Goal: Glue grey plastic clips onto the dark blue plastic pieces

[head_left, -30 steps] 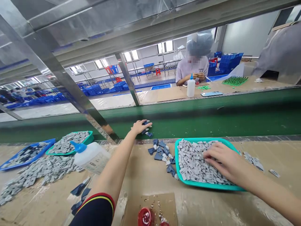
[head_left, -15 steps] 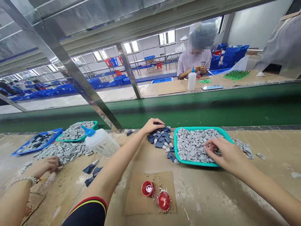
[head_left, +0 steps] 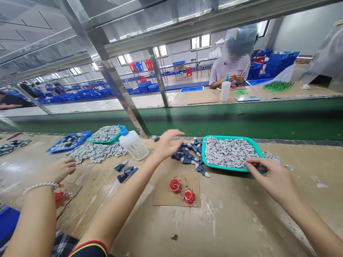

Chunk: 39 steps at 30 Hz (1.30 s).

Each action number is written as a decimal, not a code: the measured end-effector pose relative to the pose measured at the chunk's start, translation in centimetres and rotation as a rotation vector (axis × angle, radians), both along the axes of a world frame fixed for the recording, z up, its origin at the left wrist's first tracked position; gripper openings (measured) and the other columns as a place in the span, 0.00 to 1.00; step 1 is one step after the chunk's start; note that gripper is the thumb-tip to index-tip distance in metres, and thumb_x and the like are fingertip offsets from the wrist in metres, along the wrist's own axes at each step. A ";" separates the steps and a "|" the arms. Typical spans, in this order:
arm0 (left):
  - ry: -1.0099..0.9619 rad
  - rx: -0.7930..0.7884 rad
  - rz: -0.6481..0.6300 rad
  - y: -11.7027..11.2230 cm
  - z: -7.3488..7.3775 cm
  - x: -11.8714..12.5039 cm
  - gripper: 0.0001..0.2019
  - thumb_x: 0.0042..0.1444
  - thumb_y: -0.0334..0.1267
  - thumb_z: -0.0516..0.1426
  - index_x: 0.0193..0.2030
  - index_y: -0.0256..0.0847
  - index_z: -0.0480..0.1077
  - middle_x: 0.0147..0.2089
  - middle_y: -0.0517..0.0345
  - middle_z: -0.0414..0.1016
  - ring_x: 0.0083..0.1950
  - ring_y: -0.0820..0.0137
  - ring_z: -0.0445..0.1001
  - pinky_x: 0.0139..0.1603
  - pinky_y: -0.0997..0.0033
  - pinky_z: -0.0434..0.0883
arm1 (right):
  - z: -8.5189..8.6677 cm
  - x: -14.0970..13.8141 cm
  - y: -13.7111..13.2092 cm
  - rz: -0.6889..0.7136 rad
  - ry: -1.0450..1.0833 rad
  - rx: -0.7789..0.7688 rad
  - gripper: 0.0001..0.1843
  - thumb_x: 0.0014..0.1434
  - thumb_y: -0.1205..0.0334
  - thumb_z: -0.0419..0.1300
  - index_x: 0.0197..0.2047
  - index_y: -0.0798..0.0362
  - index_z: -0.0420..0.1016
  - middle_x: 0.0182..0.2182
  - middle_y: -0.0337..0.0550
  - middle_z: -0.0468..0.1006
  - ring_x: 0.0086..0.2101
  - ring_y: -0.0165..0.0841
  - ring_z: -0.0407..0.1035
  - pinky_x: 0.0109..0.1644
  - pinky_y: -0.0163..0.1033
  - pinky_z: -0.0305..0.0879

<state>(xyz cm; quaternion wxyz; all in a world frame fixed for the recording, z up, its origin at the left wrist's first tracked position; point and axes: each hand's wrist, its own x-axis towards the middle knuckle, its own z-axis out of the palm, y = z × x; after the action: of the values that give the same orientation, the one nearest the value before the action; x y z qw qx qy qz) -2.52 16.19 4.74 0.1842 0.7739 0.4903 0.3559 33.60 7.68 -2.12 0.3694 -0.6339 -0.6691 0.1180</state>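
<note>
My left hand (head_left: 169,144) hovers over a pile of dark blue plastic pieces (head_left: 187,156) with light grey ends. Its fingers are stretched out and a little blurred, and I see nothing in them. At the front right corner of a teal tray (head_left: 230,168), my right hand (head_left: 273,173) has thumb and forefinger together in a pinch. Whatever is between those fingertips is too small to make out. Small grey plastic pieces (head_left: 227,151) fill that tray. In front of the pile, two red cups (head_left: 175,186) sit on a cardboard square (head_left: 163,196) with wet-looking drops around them.
On the left, a neighbour's hand (head_left: 64,169) is near a grey heap (head_left: 96,151). A white bottle (head_left: 136,148) with a blue nozzle leans beside more dark blue pieces (head_left: 125,172). A metal post (head_left: 118,85) rises behind. Across the green divider (head_left: 214,121) sits another person (head_left: 230,71).
My left hand has lifted off the dark blue pile, its fingers straightening. My right hand has drawn back from inside the tray to its front right corner. The view has shifted.
</note>
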 end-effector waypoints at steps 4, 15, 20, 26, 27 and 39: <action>-0.107 0.507 0.765 -4.2 0.6 -5.5 0.40 0.49 0.46 0.64 0.64 0.38 0.51 0.67 0.36 0.53 0.70 0.52 0.50 0.69 0.45 0.45 | -0.1 -0.3 0.2 -0.056 -0.059 0.011 0.14 0.58 0.53 0.56 0.40 0.50 0.80 0.38 0.46 0.82 0.33 0.41 0.74 0.37 0.44 0.68; -0.099 0.125 0.660 -4.1 -1.0 -13.4 0.28 0.38 0.41 0.69 0.46 0.34 0.68 0.46 0.46 0.77 0.48 0.56 0.75 0.49 0.56 0.72 | 1.1 0.5 3.5 0.035 -0.385 -0.191 0.19 0.56 0.48 0.60 0.41 0.53 0.81 0.34 0.55 0.81 0.35 0.51 0.73 0.31 0.46 0.58; 0.039 0.289 0.568 -6.9 1.3 -11.7 0.33 0.42 0.43 0.68 0.55 0.39 0.65 0.56 0.46 0.71 0.58 0.54 0.69 0.57 0.55 0.67 | 1.2 -0.4 4.0 -0.064 -0.432 -0.329 0.12 0.56 0.52 0.61 0.33 0.50 0.80 0.28 0.48 0.80 0.34 0.48 0.73 0.30 0.44 0.57; 0.294 0.418 0.232 -10.4 3.0 -7.7 0.23 0.50 0.35 0.62 0.55 0.43 0.67 0.55 0.51 0.74 0.56 0.59 0.71 0.57 0.58 0.66 | 1.7 -1.1 3.6 -0.144 -0.505 -0.400 0.15 0.57 0.48 0.61 0.36 0.52 0.77 0.30 0.48 0.80 0.34 0.46 0.71 0.31 0.42 0.55; 0.333 0.421 0.183 -10.8 2.9 -7.1 0.23 0.51 0.33 0.61 0.55 0.42 0.68 0.55 0.50 0.74 0.56 0.59 0.71 0.57 0.58 0.66 | 1.8 -1.2 3.5 -0.148 -0.512 -0.394 0.15 0.57 0.49 0.61 0.35 0.53 0.77 0.30 0.48 0.80 0.33 0.46 0.70 0.31 0.42 0.54; 0.685 0.459 -0.076 -12.4 0.9 -3.3 0.28 0.52 0.17 0.50 0.57 0.45 0.68 0.56 0.48 0.73 0.57 0.59 0.69 0.58 0.51 0.62 | 0.6 -1.0 1.8 -0.104 -0.455 -0.127 0.14 0.61 0.56 0.56 0.34 0.54 0.80 0.31 0.53 0.80 0.32 0.44 0.67 0.30 0.42 0.51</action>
<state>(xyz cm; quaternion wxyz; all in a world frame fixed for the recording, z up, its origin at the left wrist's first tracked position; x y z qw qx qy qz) -5.85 3.79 5.63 -0.1541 0.8862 0.4022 0.1707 32.56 9.44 -1.48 0.1740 -0.6998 -0.6928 -0.0054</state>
